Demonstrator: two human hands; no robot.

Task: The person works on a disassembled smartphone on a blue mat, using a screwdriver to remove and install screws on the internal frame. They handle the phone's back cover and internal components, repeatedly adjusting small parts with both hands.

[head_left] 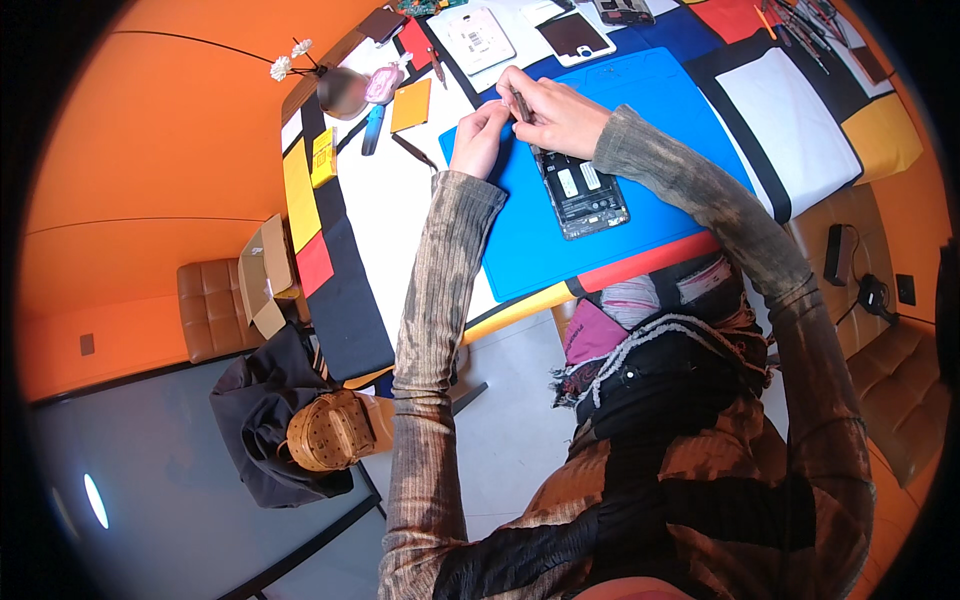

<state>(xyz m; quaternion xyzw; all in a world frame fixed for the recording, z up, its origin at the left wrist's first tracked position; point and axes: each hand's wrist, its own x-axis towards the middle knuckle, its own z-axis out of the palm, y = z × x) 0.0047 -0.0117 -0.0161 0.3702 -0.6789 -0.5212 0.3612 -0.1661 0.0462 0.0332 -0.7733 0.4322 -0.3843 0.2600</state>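
An opened smartphone (pixel 600 205) is lying on a blue work mat (pixel 530 262), its near end pointing toward the person and its black inner parts facing up, two pale labels showing among them. The right hand (pixel 566 118) is covering the phone's far end, its bent fingers closing on a slim dark piece (pixel 521 106); whether that piece is a tool or a phone part, I cannot tell. The left hand (pixel 478 143) is resting just beside it, thumb and fingertips drawn together near the same piece; I cannot tell whether they are pinching anything. Ribbed, mottled brown sleeves are covering both forearms.

Beyond the mat's far edge, a white phone shell (pixel 478 40) and a dark-faced, white-edged phone panel (pixel 577 38) are lying near each other. To the left, dark tweezers (pixel 412 152), a blue-handled tool (pixel 373 130), an orange-yellow pad (pixel 411 105) and a yellow box (pixel 324 157) are lying on the table. Behind these, a round dark vase (pixel 342 93) is holding white flowers (pixel 281 68), with a pink wrapped item (pixel 383 85) sitting beside it. To the right, a white sheet (pixel 788 125) is covering part of the color-blocked tablecloth (pixel 345 310), and slim tools (pixel 800 38) are lying in a cluster farther back. Below on the left, an open cardboard box (pixel 262 265) is standing on a brown tufted chair (pixel 208 315).
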